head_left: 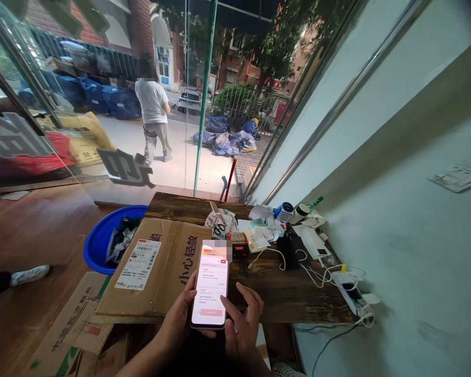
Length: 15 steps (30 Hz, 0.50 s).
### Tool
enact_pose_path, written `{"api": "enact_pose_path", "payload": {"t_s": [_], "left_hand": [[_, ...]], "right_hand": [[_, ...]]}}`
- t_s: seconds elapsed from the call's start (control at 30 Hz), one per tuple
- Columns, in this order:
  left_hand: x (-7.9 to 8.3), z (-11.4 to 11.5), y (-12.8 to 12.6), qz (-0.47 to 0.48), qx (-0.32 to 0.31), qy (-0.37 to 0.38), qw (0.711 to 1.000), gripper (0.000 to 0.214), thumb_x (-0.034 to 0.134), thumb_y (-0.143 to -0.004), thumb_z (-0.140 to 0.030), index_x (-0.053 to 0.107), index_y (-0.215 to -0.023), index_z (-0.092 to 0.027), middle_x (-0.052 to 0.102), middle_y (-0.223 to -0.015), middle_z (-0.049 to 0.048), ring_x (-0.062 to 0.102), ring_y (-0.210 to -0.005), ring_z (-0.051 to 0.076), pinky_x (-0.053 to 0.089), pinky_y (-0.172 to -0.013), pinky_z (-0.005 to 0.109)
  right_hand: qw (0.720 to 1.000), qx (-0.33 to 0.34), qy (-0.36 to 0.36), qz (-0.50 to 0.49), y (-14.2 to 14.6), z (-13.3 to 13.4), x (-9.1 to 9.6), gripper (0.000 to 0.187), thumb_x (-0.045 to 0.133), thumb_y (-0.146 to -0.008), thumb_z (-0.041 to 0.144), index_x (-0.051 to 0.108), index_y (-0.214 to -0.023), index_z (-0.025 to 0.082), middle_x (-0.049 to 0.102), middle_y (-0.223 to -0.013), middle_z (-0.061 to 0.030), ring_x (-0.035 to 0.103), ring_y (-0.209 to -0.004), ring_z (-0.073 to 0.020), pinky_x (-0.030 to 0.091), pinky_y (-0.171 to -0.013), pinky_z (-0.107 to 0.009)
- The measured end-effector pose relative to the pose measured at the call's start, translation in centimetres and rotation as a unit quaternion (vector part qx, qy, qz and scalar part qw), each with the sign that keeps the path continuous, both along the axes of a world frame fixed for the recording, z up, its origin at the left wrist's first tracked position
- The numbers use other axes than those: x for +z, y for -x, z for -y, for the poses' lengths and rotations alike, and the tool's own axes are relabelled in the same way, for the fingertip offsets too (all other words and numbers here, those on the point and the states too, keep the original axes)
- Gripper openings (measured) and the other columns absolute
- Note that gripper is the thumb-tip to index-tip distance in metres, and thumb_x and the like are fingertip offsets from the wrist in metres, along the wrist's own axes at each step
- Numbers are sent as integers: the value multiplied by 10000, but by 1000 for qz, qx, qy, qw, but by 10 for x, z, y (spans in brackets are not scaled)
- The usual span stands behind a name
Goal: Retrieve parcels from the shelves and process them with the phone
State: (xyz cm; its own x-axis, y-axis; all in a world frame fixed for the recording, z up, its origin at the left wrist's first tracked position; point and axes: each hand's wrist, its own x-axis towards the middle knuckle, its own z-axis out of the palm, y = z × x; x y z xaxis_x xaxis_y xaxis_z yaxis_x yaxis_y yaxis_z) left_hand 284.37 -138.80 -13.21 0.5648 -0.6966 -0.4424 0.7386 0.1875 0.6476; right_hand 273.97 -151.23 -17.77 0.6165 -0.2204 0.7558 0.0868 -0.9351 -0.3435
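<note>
A smartphone [211,285] with a lit white and red screen is upright in front of me, over the near edge of a dark wooden table [282,293]. My left hand [178,319] grips its left edge and underside. My right hand [243,324] is beside it, the thumb resting on the lower right of the screen and the other fingers curled. A flattened cardboard box [157,267] with a white shipping label lies on the table just left of the phone.
Scissors, papers, small bottles, a black device and white charging cables clutter the table's far right by the wall [396,235]. A blue basin [100,241] and more cardboard [68,330] lie at left. Behind the glass front a person [154,112] walks away. Someone's shoe [27,275] shows at far left.
</note>
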Motion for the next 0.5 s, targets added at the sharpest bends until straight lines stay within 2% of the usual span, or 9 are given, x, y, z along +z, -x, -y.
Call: {"api": "enact_pose_path", "payload": {"t_s": [0.13,0.23,0.33,0.5], "left_hand": [[-4,0,-2,-9,2,-2,1000,982,604,-657,-428,78,-1478,-314,353,-1469,105,581,-1059,374,550,-412,325],[-7,0,-4,-12,-4,6,1000,986,602,-665,-429,62,-1480,-305,427,-1411,126,612,-997,373,561,-426,357],[-9,0,-5,-11,-10,11,1000,935,583,-692,-439,96,-1478,-303,480,-1357,132,633,-952,368,568,-440,373],[-6,1,-5,1,-6,14,1000,883,589,-673,-416,209,-1463,-314,398,-1438,112,627,-961,364,550,-410,344]], "right_hand": [[1000,-8,-2,8,0,-1,2,353,358,-898,229,668,-1066,206,399,-1339,-125,405,-1114,-298,411,-841,-471],[1000,-8,-9,-1,0,-1,1,357,349,-903,230,657,-1082,216,387,-1342,-121,391,-1123,-296,395,-853,-479],[1000,-3,-15,-3,1,-1,0,353,353,-900,215,657,-1079,216,369,-1359,-116,380,-1137,-293,378,-870,-475],[1000,-7,-15,7,0,-1,1,350,362,-891,220,679,-1038,215,376,-1354,-111,380,-1130,-292,375,-877,-464]]}}
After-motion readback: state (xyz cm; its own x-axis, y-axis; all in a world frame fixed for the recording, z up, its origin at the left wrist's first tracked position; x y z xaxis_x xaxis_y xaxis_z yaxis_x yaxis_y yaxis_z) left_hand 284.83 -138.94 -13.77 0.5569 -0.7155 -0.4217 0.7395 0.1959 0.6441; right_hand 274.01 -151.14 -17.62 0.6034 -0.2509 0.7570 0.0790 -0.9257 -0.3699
